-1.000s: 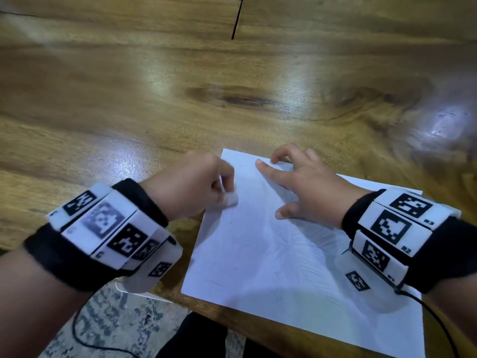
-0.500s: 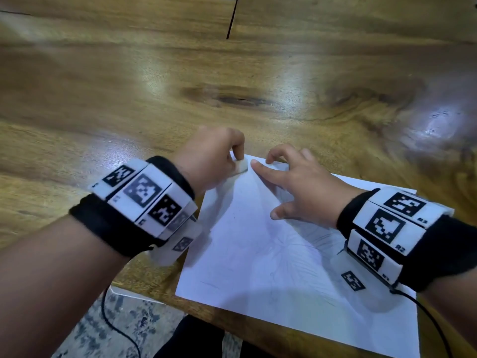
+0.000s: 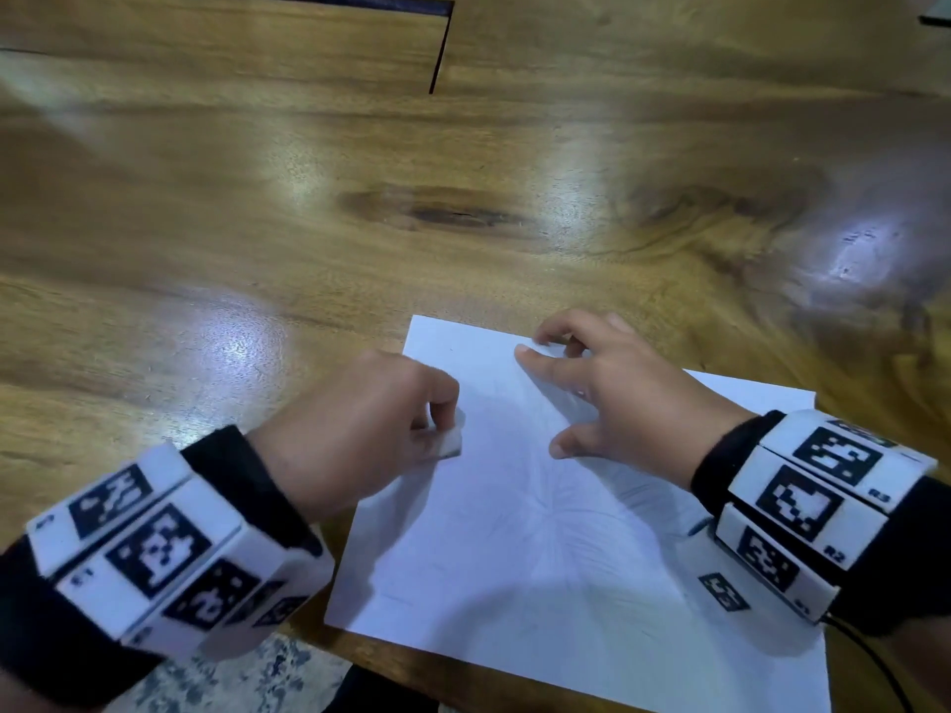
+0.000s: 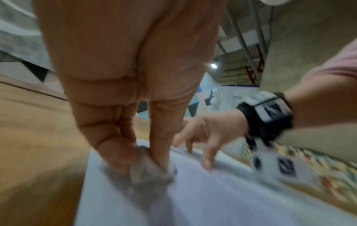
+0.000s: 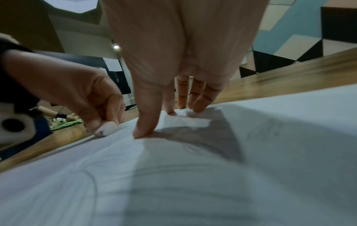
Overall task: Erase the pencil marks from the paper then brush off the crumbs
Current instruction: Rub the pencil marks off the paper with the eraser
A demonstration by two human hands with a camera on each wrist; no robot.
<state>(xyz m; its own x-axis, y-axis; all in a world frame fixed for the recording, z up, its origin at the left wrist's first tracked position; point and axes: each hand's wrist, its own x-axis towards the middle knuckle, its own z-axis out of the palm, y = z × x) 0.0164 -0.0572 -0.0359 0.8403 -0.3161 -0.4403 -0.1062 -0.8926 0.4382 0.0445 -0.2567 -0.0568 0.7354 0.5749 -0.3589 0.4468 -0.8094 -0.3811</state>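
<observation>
A white sheet of paper (image 3: 540, 558) with faint pencil lines lies on the wooden table (image 3: 360, 198) near its front edge. My left hand (image 3: 360, 445) pinches a small white eraser (image 3: 450, 445) between thumb and fingers and holds it against the paper's left edge. The same eraser (image 5: 107, 128) shows in the right wrist view with a smudged tip, and it looks grey and blurred in the left wrist view (image 4: 146, 171). My right hand (image 3: 607, 398) rests on the paper's far part, fingertips (image 5: 142, 133) spread and pressing the sheet down.
The table stretches wide beyond the paper, with a dark seam (image 3: 440, 48) at the back. Below the front edge a patterned rug (image 3: 231, 681) shows. A black cable (image 3: 875, 661) trails from my right wristband.
My left hand pulled the eraser back from the paper's far left corner toward me along the left edge. The right hand stayed pressing the sheet.
</observation>
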